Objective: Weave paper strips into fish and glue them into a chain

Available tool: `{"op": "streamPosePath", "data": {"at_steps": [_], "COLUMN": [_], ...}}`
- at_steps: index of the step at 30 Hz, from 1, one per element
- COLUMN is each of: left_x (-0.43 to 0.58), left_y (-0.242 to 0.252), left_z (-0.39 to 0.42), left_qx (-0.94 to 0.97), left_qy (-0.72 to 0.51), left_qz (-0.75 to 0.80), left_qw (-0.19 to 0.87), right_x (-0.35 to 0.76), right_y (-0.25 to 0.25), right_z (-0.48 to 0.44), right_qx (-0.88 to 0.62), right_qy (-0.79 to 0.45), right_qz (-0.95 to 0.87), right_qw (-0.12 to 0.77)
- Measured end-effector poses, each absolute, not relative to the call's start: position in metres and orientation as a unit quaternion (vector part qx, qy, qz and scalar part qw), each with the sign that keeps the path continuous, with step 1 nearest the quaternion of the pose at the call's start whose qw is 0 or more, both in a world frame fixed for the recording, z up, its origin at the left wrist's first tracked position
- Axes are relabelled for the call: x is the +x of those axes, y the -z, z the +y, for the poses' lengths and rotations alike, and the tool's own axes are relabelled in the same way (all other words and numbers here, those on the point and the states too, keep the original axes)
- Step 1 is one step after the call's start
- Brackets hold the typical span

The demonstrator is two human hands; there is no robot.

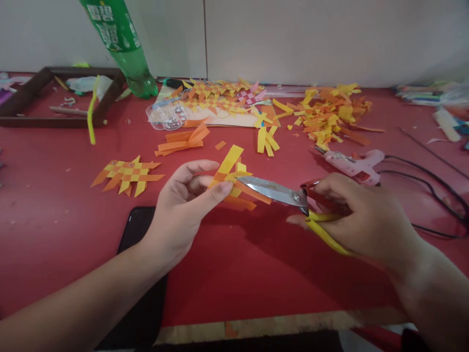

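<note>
My left hand (185,205) pinches a small woven piece of yellow and orange paper strips (234,178) above the red table (234,264). My right hand (361,217) grips scissors (289,195) with yellow and red handles. Their metal blades reach left into the loose strips of the woven piece.
A finished woven paper piece (128,175) lies at the left. Loose orange strips (185,139), a heap of woven pieces (220,95) and cut scraps (330,115) lie further back. A pink glue gun (353,164) with black cable is at the right. A green bottle (122,44), wooden tray (58,95) and black phone (137,230) also show.
</note>
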State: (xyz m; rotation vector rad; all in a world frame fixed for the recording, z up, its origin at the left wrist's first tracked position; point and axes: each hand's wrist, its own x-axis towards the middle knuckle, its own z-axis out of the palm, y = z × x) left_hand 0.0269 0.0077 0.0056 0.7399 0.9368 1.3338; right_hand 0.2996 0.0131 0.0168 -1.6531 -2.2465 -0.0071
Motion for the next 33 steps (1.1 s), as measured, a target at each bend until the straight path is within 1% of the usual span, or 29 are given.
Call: {"op": "streamPosePath", "data": {"at_steps": [4,9,20,25,29,33], "left_x": [0.0273,0.0281,0.0292,0.0292,0.0293,0.0294], "left_y": [-0.0058,-0.0068,-0.0093,-0.0096,-0.0098,-0.0090], "left_z": [0.0075,0.0072,0.0052,0.0050,0.0046,0.0050], "left_qx": [0.326,0.326,0.334,0.344,0.342,0.343], "left_qy": [-0.578,-0.574,-0.575,-0.573,-0.573,-0.573], "left_qz": [0.408,0.409,0.405,0.417,0.424,0.424], "left_qw": [0.626,0.630,0.628,0.616,0.612,0.611], "right_x": [0.2993,0.2966,0.2955,0.2957,0.2946,0.2948], "right_y": [-0.0186,-0.0201,-0.0213,-0.0181,-0.0177,-0.0180], "right_z": [0.0133,0.0140,0.0142,0.0139,0.0143,0.0146], "right_qx": [-0.535,-0.514,-0.522,-0.517,-0.527,-0.507], "right_qy": [0.042,0.048,0.028,0.054,0.050,0.067], "right_qz": [-0.825,-0.838,-0.834,-0.837,-0.832,-0.843], "right_qw": [0.179,0.178,0.178,0.170,0.166,0.168]}}
